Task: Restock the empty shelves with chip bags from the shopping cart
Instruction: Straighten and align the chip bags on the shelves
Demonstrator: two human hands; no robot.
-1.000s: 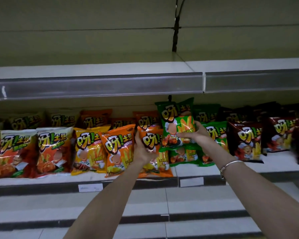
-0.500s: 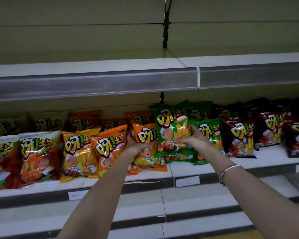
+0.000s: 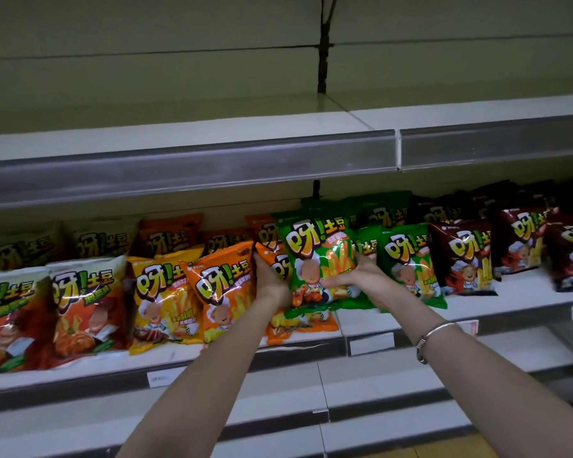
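Observation:
A green chip bag (image 3: pixel 315 256) stands upright at the middle of the stocked shelf (image 3: pixel 526 299), in front of other green bags. My right hand (image 3: pixel 361 279) grips its right side, thumb across the front. My left hand (image 3: pixel 272 282) holds an orange chip bag (image 3: pixel 280 264) just left of the green one, fingers curled round its left edge. That orange bag is partly hidden behind the green bag and my hand. The shopping cart is out of view.
The row runs from red-and-white bags (image 3: pixel 83 309) and a yellow bag (image 3: pixel 166 302) on the left to dark brown bags (image 3: pixel 460 256) on the right. The upper shelf (image 3: pixel 212 133) above and the lower shelves (image 3: pixel 377 385) carry nothing.
The green bag has come down and to the right and now stands among the shelf's bags. Both hands stay on their bags; the view has shifted slightly.

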